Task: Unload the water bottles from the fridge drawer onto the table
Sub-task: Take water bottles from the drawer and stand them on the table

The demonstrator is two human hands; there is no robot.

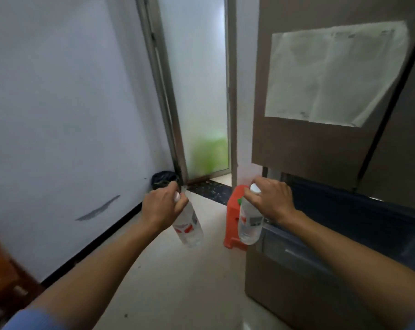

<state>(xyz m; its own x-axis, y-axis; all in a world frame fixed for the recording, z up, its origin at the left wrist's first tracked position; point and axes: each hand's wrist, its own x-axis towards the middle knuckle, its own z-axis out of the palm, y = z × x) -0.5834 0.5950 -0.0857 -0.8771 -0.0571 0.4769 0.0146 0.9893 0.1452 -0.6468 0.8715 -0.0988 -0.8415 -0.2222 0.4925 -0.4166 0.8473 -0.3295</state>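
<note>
My left hand [162, 206] grips the neck of a clear water bottle [188, 228] with a white cap and a red-and-white label; the bottle hangs tilted over the floor. My right hand [272, 198] grips a second water bottle [249, 225] by its top, and it hangs nearly upright just left of the open fridge drawer [358, 225]. The drawer is pulled out at the right and its inside is dark. The table is not visible in this view.
The brown fridge door [304, 144] with a white sheet of paper [330, 72] stands above the drawer. An orange plastic stool [233, 217] sits beside the fridge. A frosted glass door [197, 91], a dark bin bag [163, 178] and a wooden chair [1, 265] are nearby.
</note>
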